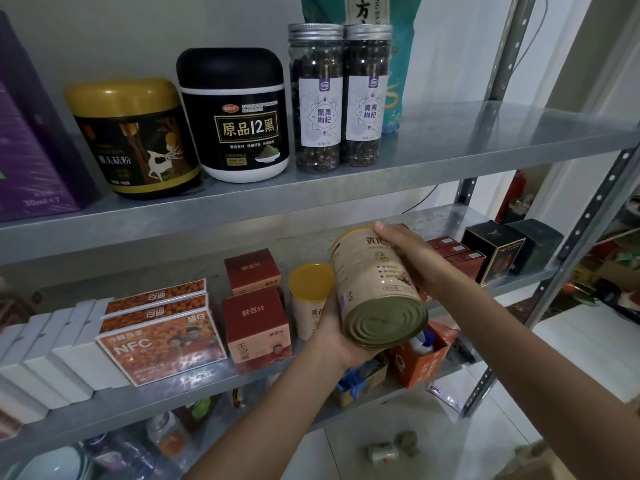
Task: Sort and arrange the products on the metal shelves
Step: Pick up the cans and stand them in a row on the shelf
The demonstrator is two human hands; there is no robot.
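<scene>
Both hands grasp a beige can (374, 282), which is tilted with its metal base toward the camera and held in front of the middle shelf (207, 379). The left hand (332, 327) cups its lower side, fingers curled round it. The right hand (408, 254) grips the upper side near the lid. Just behind stands a yellow-lidded can (310, 282), beside 2 red boxes (254, 317). On the upper shelf (450, 147) stand a gold-lidded jar (135, 140), a black-lidded jar (239, 116) and 2 clear jars (317, 98).

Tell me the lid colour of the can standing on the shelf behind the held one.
Yellow lid, clearest in the head view.
</scene>
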